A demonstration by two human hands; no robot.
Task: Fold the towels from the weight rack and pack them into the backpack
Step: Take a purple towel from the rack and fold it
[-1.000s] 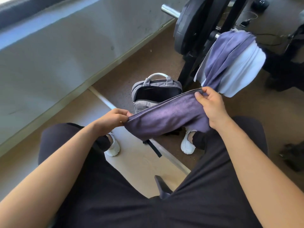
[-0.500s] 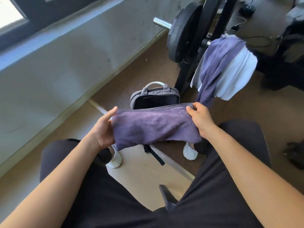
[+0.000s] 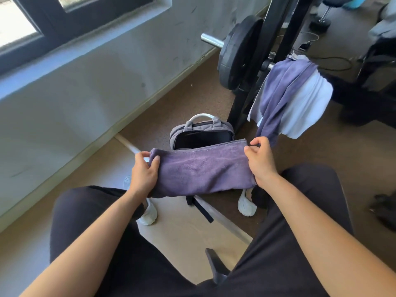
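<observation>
now both hands hold a folded, fuzzy purple towel [image 3: 201,170] taut

A folded purple terry towel [image 3: 203,168] hangs stretched between both hands above the knees. The left hand [image 3: 143,172] grips its left end, fingers curled round the fold; the right hand [image 3: 260,161] pinches its top right corner. Behind it, an open grey fabric backpack [image 3: 200,133] stands on the brown floor [image 3: 310,151] at the foot of the black steel weight rack [image 3: 257,61], where a purple towel [image 3: 282,93] drapes over a white towel [image 3: 308,103].
</observation>
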